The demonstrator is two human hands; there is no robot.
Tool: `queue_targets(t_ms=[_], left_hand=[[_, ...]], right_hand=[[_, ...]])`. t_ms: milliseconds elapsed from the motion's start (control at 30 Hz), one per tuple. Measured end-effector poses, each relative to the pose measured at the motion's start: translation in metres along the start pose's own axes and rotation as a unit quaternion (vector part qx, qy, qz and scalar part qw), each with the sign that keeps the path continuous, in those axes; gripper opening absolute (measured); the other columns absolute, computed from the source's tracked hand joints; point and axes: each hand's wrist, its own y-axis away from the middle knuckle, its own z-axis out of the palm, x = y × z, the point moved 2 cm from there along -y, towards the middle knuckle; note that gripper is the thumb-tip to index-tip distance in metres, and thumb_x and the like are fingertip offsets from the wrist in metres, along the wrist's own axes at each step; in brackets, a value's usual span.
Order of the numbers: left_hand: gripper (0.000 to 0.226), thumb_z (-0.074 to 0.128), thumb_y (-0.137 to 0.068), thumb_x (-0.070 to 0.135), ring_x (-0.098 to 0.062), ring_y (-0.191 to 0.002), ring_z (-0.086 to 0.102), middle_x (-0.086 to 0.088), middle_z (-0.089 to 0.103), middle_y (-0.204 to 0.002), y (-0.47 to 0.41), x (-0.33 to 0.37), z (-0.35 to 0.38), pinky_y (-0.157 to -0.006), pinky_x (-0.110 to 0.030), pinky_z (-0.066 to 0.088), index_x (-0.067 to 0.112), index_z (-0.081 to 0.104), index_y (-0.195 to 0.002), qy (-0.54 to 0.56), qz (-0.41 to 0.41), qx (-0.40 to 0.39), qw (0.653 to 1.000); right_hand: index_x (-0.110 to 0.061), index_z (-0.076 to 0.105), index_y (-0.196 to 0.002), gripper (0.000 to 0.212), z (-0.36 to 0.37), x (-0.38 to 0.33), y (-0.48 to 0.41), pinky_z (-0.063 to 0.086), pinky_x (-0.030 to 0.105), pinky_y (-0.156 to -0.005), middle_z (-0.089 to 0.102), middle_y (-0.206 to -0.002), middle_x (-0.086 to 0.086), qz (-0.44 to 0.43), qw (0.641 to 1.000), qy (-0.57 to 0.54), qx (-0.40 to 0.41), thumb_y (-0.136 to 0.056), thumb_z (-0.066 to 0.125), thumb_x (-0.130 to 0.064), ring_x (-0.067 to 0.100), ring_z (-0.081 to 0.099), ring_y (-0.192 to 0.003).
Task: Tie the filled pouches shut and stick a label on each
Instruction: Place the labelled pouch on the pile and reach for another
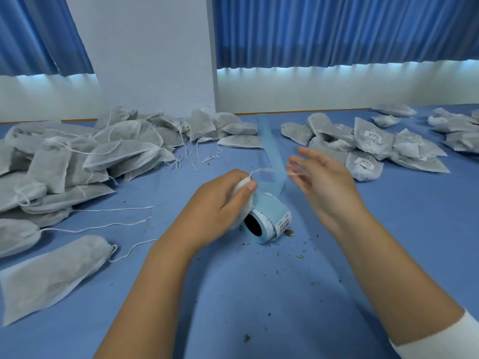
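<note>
My left hand (220,203) is shut on a white filled pouch (239,189), mostly hidden under the fingers, at the middle of the blue table. Its white drawstring (269,171) runs right to my right hand (321,177), which pinches the string's end between thumb and fingertips. Directly below the pouch lies a pale blue label roll (269,220) on its side, its empty backing strip (270,149) trailing away toward the back. A heap of untied pouches (77,156) with loose strings fills the left. Tied, labelled pouches (368,149) lie at the right.
A single filled pouch (57,273) lies flat at the near left. Dark crumbs (298,255) are scattered on the blue table (259,307) around the roll. A white wall and blue curtains (337,29) stand behind the table's far edge.
</note>
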Motion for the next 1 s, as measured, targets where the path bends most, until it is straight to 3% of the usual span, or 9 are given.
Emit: queue_targets(t_ms=[100,167,233,333,500,700,800,900,1000], left_hand=[[0.017,0.048,-0.103,0.033,-0.004,-0.084,0.058,0.017,0.065,-0.09,0.0,-0.001,-0.001,-0.077,-0.017,0.042,0.033,0.062,-0.093,0.017,-0.015,0.001,1.0],[0.019,0.048,-0.103,0.031,-0.005,-0.081,0.058,0.014,0.065,-0.087,0.0,0.0,-0.001,-0.075,-0.017,0.042,0.032,0.061,-0.09,0.015,-0.011,-0.002,1.0],[0.021,0.048,-0.103,0.031,-0.004,-0.077,0.056,0.014,0.064,-0.083,0.001,0.001,-0.002,-0.07,-0.015,0.04,0.031,0.062,-0.088,0.02,-0.008,-0.01,1.0],[0.023,0.046,-0.1,0.038,-0.003,-0.079,0.059,0.019,0.065,-0.082,0.003,0.004,-0.002,-0.072,-0.017,0.043,0.031,0.064,-0.087,0.039,-0.008,-0.017,0.999],[0.028,0.046,-0.104,0.028,-0.006,-0.085,0.056,0.003,0.065,-0.086,0.001,0.007,-0.004,-0.073,-0.015,0.039,0.025,0.062,-0.081,0.007,0.021,-0.012,1.0],[0.02,0.044,-0.095,0.036,-0.002,-0.09,0.055,0.008,0.065,-0.091,0.001,0.008,-0.007,-0.078,-0.015,0.04,0.035,0.061,-0.084,-0.019,0.026,-0.01,0.999],[0.016,0.052,-0.097,0.025,-0.004,-0.09,0.056,0.009,0.067,-0.096,0.002,0.011,-0.009,-0.081,-0.021,0.043,0.035,0.061,-0.088,-0.031,0.036,0.003,0.999],[0.017,0.058,-0.094,0.016,-0.001,-0.074,0.056,0.015,0.064,-0.084,0.004,0.013,-0.012,-0.067,-0.02,0.047,0.029,0.065,-0.084,-0.003,0.017,0.017,1.0],[0.017,0.059,-0.089,0.023,0.0,-0.055,0.047,0.018,0.054,-0.059,0.005,0.014,-0.016,-0.053,-0.01,0.036,0.024,0.065,-0.073,0.047,-0.029,0.015,0.998]], right_hand=[[-0.032,0.047,-0.136,0.048,0.0,0.0,0.004,0.04,0.023,-0.098,0.052,-0.127,-0.02,-0.06,0.968,0.241,-0.023,-0.093,0.058,-0.015,0.001,0.05,-0.119],[-0.035,0.052,-0.131,0.046,0.008,-0.004,0.012,0.032,0.007,-0.096,0.05,-0.126,-0.028,-0.139,0.938,0.308,-0.074,-0.092,0.057,-0.011,-0.018,0.042,-0.115],[-0.028,0.062,-0.127,0.041,0.015,-0.003,0.019,0.029,-0.005,-0.09,0.056,-0.127,-0.024,-0.176,0.917,0.326,-0.15,-0.092,0.057,-0.006,-0.023,0.045,-0.11],[-0.02,0.07,-0.117,0.028,0.023,0.001,0.028,0.039,0.004,-0.092,0.07,-0.115,-0.014,-0.198,0.899,0.318,-0.225,-0.094,0.06,-0.008,-0.01,0.059,-0.108],[-0.011,0.075,-0.101,0.013,0.02,0.002,0.025,0.053,0.028,-0.093,0.076,-0.096,-0.003,-0.185,0.912,0.28,-0.238,-0.091,0.067,-0.011,0.008,0.07,-0.096],[-0.016,0.072,-0.085,0.007,0.018,0.001,0.023,0.053,0.024,-0.073,0.069,-0.074,-0.007,-0.192,0.905,0.316,-0.211,-0.091,0.067,-0.015,0.01,0.065,-0.071],[-0.013,0.067,-0.087,0.007,0.017,-0.005,0.025,0.04,0.01,-0.065,0.057,-0.068,-0.014,-0.268,0.863,0.389,-0.182,-0.093,0.064,-0.014,-0.003,0.054,-0.066],[-0.016,0.066,-0.084,0.008,0.017,-0.009,0.028,0.035,0.009,-0.063,0.051,-0.064,-0.013,-0.319,0.841,0.406,-0.163,-0.092,0.065,-0.013,-0.003,0.05,-0.066],[-0.018,0.072,-0.082,0.005,0.014,-0.012,0.027,0.034,0.012,-0.061,0.049,-0.058,0.003,-0.329,0.84,0.401,-0.162,-0.088,0.071,-0.017,0.006,0.045,-0.06]])
